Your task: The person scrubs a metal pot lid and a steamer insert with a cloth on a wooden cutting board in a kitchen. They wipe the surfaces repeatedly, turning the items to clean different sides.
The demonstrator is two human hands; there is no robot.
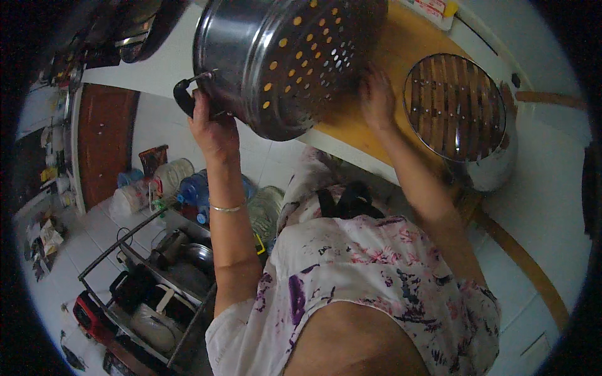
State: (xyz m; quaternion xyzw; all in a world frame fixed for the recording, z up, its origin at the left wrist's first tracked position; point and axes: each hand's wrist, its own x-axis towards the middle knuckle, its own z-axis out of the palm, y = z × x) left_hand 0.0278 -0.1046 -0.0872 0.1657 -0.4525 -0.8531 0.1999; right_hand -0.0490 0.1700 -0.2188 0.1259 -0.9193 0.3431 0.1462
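A metal steamer pot (244,51) with a perforated bottom is tilted on its side at the top of the view, its holed base facing right. My left hand (214,124) grips the black side handle (181,96) of the pot. Beyond the pot's base, my right hand (378,98) is over the yellow wooden tabletop (367,145). Its fingers are blurred and dim, so contact with the pot cannot be made out. Right of that hand stands a round slatted rack (454,105) with a metal rim, on top of a pale rounded vessel (494,171).
On the lower left is a metal shelf rack (188,277) with pots and a pan lid. Large plastic water bottles (193,185) stand on the tiled floor behind it. A brown door (106,145) is farther left. A package (430,9) lies at the table's far end.
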